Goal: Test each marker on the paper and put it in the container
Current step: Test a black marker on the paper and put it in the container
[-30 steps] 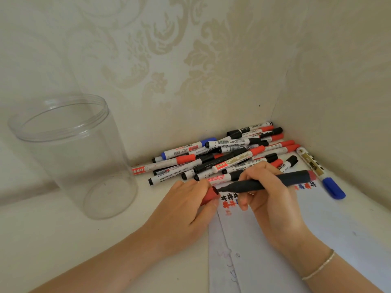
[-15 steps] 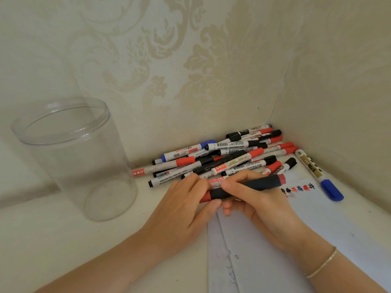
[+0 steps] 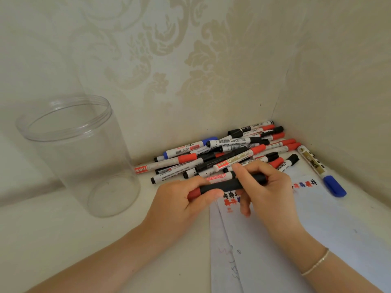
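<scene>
Two hands on one marker, that's your picture. Your left hand (image 3: 179, 199) curls its fingers and thumb round the red cap (image 3: 194, 193) end, and your right hand (image 3: 266, 187) pinches the black barrel of the same marker (image 3: 224, 186) between thumb and fingers, with the lower fingers hanging loose over the paper (image 3: 317, 225). You hold the marker level, just above the paper's near-left corner, cap seated on the barrel.

Behind your knuckles lies the pile of markers (image 3: 228, 153), heaped against the wall in the corner of the desk (image 3: 63, 240): red caps, black caps, one blue. One white barrel there reads "WHITEBOARD MARKER" upside down, with a barcode beside it; others carry red labels with characters too small for me to make out. Off to your right a marker with a blue cap (image 3: 321, 170) lies apart along the side wall, its gold-and-black label unreadable.

On the paper you've got small hash-like test marks (image 3: 304, 183) in black, red and blue, more under your right hand, and faint scribbles nearer you.

To your left stands the clear container (image 3: 80, 157), upright, well apart from the pile, nothing visible in it. A thin bracelet (image 3: 315, 263) sits on your right wrist.
</scene>
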### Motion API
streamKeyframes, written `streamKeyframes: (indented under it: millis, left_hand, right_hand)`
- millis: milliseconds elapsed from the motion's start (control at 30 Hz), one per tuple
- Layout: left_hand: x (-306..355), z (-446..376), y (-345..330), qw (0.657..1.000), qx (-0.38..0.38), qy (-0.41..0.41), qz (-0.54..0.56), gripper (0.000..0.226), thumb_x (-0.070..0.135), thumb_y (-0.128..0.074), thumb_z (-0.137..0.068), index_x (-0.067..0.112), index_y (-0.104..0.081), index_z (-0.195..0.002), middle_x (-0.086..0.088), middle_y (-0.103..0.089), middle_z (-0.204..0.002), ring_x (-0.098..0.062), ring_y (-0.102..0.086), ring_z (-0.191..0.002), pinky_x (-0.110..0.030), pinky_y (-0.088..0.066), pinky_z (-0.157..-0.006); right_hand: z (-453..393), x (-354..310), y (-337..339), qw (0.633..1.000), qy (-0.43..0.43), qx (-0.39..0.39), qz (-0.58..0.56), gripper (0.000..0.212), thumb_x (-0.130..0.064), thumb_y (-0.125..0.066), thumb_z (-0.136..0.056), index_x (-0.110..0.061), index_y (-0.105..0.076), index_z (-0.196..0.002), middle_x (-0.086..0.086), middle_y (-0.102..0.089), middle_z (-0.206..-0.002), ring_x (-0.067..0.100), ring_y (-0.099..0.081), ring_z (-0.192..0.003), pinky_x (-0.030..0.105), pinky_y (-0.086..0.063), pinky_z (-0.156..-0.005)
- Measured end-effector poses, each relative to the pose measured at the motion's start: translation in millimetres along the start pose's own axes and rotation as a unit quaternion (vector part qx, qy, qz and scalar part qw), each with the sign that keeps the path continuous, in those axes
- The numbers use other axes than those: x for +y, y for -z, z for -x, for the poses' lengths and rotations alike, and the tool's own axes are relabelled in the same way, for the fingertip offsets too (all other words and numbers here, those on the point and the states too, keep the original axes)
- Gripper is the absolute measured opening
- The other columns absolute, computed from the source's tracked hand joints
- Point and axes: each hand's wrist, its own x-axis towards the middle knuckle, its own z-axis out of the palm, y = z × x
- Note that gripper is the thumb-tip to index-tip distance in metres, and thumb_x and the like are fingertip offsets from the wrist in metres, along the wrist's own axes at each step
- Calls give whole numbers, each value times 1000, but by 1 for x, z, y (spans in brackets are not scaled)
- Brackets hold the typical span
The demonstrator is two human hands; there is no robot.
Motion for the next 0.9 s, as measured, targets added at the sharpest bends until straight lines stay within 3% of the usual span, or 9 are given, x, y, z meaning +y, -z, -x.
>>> streamKeyframes:
  millis: [167, 467, 533, 633, 700, 800, 900]
  left_hand:
    - [4, -1, 2, 999, 13, 30, 34, 22, 57, -55, -82, 38, -64, -78, 24, -56, -57, 4, -52, -55, -5, -33, -54]
    - [8, 2, 4, 999, 17, 28, 35, 11, 50, -55, -79, 48, -54, -69, 24, -54, -53, 2, -50, -52, -5, -34, -53]
    - [6, 3, 2, 999, 19, 27, 36, 10, 52, -55, -77, 45, -58, -70, 25, -55, -54, 3, -51, -53, -5, -34, -53]
    - [3, 6, 0, 999, 26, 7, 19, 38, 57, -57, -80, 22, -72, -78, 25, -53, -54, 5, -50, -53, -3, -33, -54]
    - [1, 7, 0, 999, 43, -9, 0, 46, 59, -58, -83, 16, -73, -80, 24, -49, -51, 6, -49, -54, -3, -33, -54]
    - [3, 9, 0, 997, 72, -17, -16, 40, 54, -53, -83, 18, -70, -80, 25, -46, -52, 5, -49, -55, -4, -33, -54]
    - [16, 4, 8, 992, 114, 39, 43, 23, 48, -57, -89, 28, -58, -79, 15, -53, -53, 0, -45, -49, -9, -31, -50]
  right_hand:
    - [0, 1, -4, 1000, 1, 5, 19, 21, -23, -62, -87, -7, -66, -73, 5, -52, -46, 12, -40, -30, 18, -33, -32]
    - [4, -1, -7, 1000, -10, -7, -5, 23, -20, -61, -88, -7, -64, -69, 0, -49, -42, 7, -38, -30, 14, -30, -33]
    - [5, 0, -6, 1000, -18, -6, -5, 25, -20, -62, -89, -3, -64, -71, 2, -49, -43, 8, -39, -30, 15, -31, -33]
    - [8, 1, -5, 999, -45, -7, -8, 27, -22, -62, -89, -1, -64, -72, 4, -51, -44, 12, -40, -33, 17, -33, -33]
    - [9, -3, -4, 999, -53, -9, -2, 27, -22, -63, -89, -1, -65, -72, 5, -52, -44, 15, -40, -34, 18, -32, -33]
    - [4, -19, -4, 998, -39, -35, 21, 24, -23, -65, -87, -4, -66, -73, 8, -54, -47, 14, -41, -34, 18, -33, -33]
    - [-11, -42, -7, 996, -24, -77, 40, 17, -23, -67, -86, -8, -67, -77, 8, -57, -50, 12, -43, -33, 19, -36, -34]
